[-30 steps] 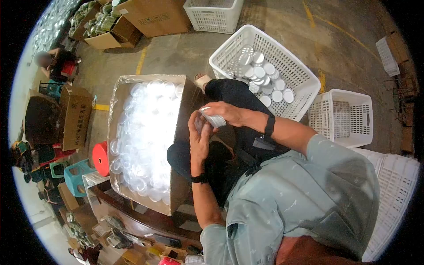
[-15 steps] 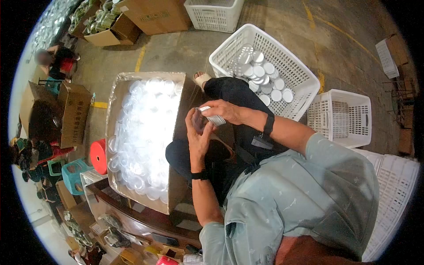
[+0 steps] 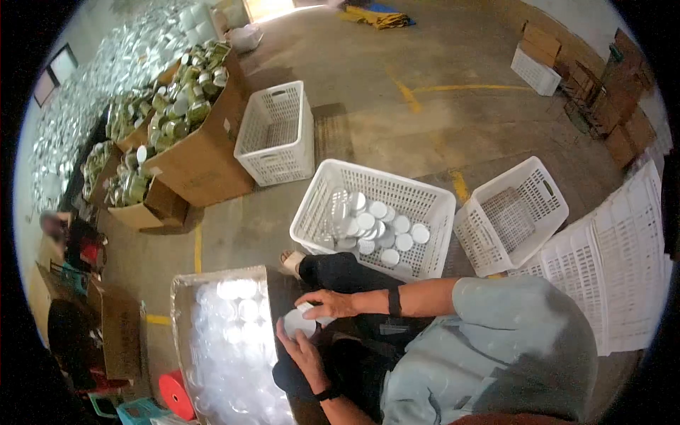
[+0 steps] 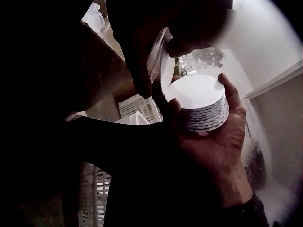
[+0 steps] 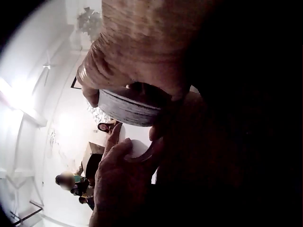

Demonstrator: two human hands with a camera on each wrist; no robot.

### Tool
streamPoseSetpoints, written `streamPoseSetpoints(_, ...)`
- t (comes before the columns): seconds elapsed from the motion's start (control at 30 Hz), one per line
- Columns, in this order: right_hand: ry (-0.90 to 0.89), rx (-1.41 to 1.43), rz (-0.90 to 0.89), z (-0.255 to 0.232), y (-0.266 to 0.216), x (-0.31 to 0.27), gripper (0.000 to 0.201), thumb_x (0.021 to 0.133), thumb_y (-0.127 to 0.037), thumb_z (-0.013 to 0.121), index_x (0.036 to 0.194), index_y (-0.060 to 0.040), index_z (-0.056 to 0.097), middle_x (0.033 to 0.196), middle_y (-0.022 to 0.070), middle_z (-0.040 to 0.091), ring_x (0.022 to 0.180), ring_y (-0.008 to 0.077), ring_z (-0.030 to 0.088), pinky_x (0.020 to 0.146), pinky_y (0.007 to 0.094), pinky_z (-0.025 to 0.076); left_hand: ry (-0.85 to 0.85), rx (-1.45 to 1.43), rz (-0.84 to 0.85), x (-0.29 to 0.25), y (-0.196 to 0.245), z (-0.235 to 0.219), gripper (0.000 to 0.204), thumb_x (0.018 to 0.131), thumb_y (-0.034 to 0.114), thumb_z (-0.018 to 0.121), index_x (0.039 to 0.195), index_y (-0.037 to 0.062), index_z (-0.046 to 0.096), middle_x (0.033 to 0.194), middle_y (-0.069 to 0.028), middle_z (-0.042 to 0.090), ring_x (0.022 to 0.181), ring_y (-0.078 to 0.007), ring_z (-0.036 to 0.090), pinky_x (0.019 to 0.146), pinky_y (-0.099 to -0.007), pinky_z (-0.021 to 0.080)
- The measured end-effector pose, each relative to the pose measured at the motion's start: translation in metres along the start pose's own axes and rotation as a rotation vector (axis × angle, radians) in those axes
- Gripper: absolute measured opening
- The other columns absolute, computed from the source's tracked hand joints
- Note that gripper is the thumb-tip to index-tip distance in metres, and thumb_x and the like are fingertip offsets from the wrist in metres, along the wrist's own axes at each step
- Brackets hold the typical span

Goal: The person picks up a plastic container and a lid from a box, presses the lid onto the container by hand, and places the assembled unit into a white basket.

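A stack of thin round white discs [image 4: 196,92], its layered edge showing, sits in my left hand [image 3: 306,355], with fingers and thumb around the sides. My right hand [image 3: 331,304] is right beside it, gripping a second stack of discs [image 5: 128,109] by the edge. In the left wrist view this second stack stands tilted against the rim of the first, and the right hand is mostly in shadow. Both hands are above my lap, between the carton of clear plastic pieces [image 3: 234,333] and the white basket [image 3: 443,244].
Loose white round discs [image 3: 389,227] lie in the basket. Another white crate [image 3: 485,251] stands to its right and one more [image 3: 276,159] behind. Cartons of green-filled jars [image 3: 180,106] stand at the back left. A red round object [image 3: 176,395] is beside the carton. Someone sits at far left.
The head view has tilted up, bringing more of the floor and back wall in. The discs between the hands now show as two stacks, a white face upward in the left hand.
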State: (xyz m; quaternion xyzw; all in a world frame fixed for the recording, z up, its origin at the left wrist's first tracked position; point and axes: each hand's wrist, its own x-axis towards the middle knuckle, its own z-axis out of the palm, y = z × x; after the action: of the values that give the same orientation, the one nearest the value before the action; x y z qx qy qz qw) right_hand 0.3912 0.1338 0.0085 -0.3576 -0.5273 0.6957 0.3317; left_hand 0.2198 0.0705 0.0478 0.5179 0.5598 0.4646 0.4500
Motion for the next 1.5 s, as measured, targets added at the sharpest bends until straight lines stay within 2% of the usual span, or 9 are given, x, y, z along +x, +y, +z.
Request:
streamPoseSetpoints(0.1,-0.026,-0.153,-0.049,-0.002,0.011,0.004,0.070,0.091,-0.042,0.064,0.142,0.0023,0.048,0.134,0.0207,0.058,0.122,0.0299,0.056,0.103,0.0385,0.044,0.007,-0.069,-0.067,0.001,-0.008,0.001,0.047,0.103,0.013,0.040,0.149,0.0038,0.031,0.139,-0.0217,0.043,0.115,-0.0314,0.055,0.080,-0.0383,0.059)
streamPoseSetpoints(0.27,-0.005,-0.250,-0.064,0.003,0.015,0.004,0.070,0.091,-0.044,0.063,0.141,0.0038,0.048,0.135,0.0225,0.057,0.124,0.0326,0.056,0.103,0.0394,0.044,-0.012,-0.021,0.004,0.005,-0.021,-0.005,0.046,0.103,0.010,0.038,0.149,0.0045,0.031,0.139,-0.0227,0.043,0.110,-0.0306,0.058,0.073,-0.0330,0.059)
streamPoseSetpoints(0.33,0.071,-0.401,-0.198,0.005,0.017,0.005,0.070,0.088,-0.039,0.068,0.137,0.0068,0.050,0.131,0.0258,0.060,0.120,0.0374,0.059,0.102,0.0413,0.046,-0.006,0.057,0.040,0.003,-0.013,-0.003,0.046,0.103,0.009,0.038,0.149,0.0046,0.032,0.140,-0.0231,0.043,0.109,-0.0302,0.059,0.070,-0.0311,0.059)
streamPoseSetpoints(0.43,-0.001,-0.545,-0.148,0.005,0.010,0.001,0.071,0.089,-0.036,0.067,0.141,0.0074,0.046,0.135,0.0270,0.055,0.123,0.0380,0.055,0.103,0.0423,0.044,0.018,-0.139,-0.087,0.002,-0.013,-0.004,0.047,0.103,0.007,0.039,0.149,0.0025,0.032,0.141,-0.0243,0.043,0.116,-0.0322,0.056,0.083,-0.0375,0.057)
streamPoseSetpoints(0.5,-0.052,-0.535,-0.146,0.006,0.011,0.001,0.072,0.089,-0.035,0.068,0.142,0.0083,0.045,0.134,0.0279,0.055,0.123,0.0386,0.055,0.103,0.0427,0.044,0.031,0.140,0.082,0.005,-0.024,-0.009,0.048,0.102,0.009,0.041,0.149,-0.0001,0.033,0.143,-0.0256,0.042,0.124,-0.0350,0.050,0.100,-0.0430,0.047)
streamPoseSetpoints(0.6,-0.111,-0.523,-0.155,0.005,0.013,0.002,0.075,0.088,-0.035,0.069,0.142,0.0098,0.043,0.134,0.0290,0.054,0.123,0.0394,0.055,0.103,0.0431,0.044,0.040,0.093,-0.002,0.005,-0.018,-0.010,0.051,0.101,0.011,0.044,0.149,-0.0022,0.033,0.144,-0.0263,0.041,0.129,-0.0375,0.046,0.110,-0.0443,0.037)
streamPoseSetpoints(0.83,-0.158,-0.488,-0.151,0.003,0.012,0.002,0.080,0.086,-0.036,0.069,0.145,0.0086,0.040,0.139,0.0294,0.051,0.128,0.0396,0.052,0.107,0.0444,0.042,0.053,0.066,-0.044,0.004,-0.020,-0.011,0.055,0.100,0.014,0.047,0.150,-0.0030,0.032,0.146,-0.0266,0.040,0.130,-0.0368,0.045,0.108,-0.0428,0.039)
streamPoseSetpoints(1.1,-0.207,-0.479,-0.150,0.003,0.008,0.000,0.077,0.089,-0.036,0.068,0.146,0.0078,0.040,0.143,0.0284,0.048,0.133,0.0391,0.048,0.110,0.0439,0.040,0.046,-0.113,-0.028,0.003,-0.037,-0.014,0.073,0.086,0.005,0.071,0.149,-0.0002,0.034,0.141,-0.0188,0.042,0.124,-0.0303,0.046,0.106,-0.0391,0.039)
streamPoseSetpoints(1.5,-0.218,-0.381,-0.145,0.004,0.011,0.000,0.075,0.090,-0.036,0.069,0.145,0.0073,0.041,0.140,0.0280,0.050,0.130,0.0388,0.050,0.109,0.0426,0.040,0.040,-0.096,-0.039,0.004,-0.027,-0.014,0.077,0.083,0.006,0.074,0.148,-0.0018,0.034,0.137,-0.0181,0.045,0.123,-0.0282,0.047,0.106,-0.0390,0.039)
